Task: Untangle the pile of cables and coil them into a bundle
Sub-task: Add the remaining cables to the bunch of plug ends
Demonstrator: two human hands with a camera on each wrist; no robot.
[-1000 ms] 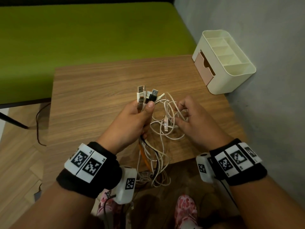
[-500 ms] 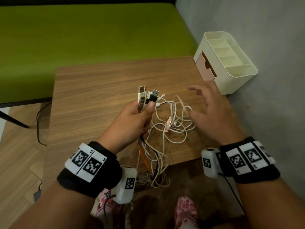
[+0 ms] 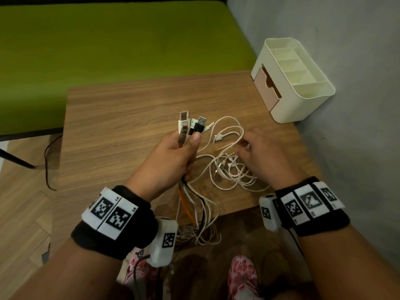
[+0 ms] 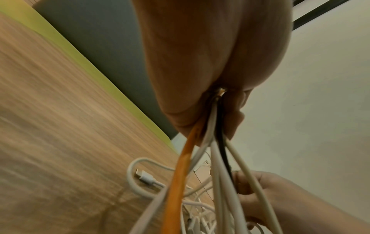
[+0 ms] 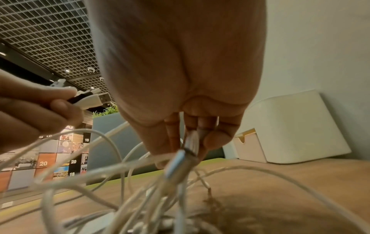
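Note:
My left hand (image 3: 188, 140) grips a bunch of cable ends upright above the wooden table (image 3: 121, 118), with several USB plugs (image 3: 192, 124) sticking out above the thumb. An orange cable (image 3: 185, 204), a black one and white ones hang from that fist over the table's front edge. To its right a tangle of white cables (image 3: 229, 172) lies on the table. My right hand (image 3: 243, 147) is down on the tangle. In the right wrist view its fingertips pinch a silver cable plug (image 5: 183, 159). The left wrist view shows the orange cable (image 4: 180, 174) leaving my left fist.
A cream desk organizer (image 3: 303, 98) with a pink drawer stands at the table's back right corner against the grey wall. A green surface (image 3: 108, 50) lies behind the table. A loose white connector (image 4: 146, 179) rests on the tabletop. Floor and pink shoes are below the front edge.
Half a second ago my right hand was lifted and open toward the organizer; it has come back down onto the tangle and pinched a plug. The left hand kept its grip.

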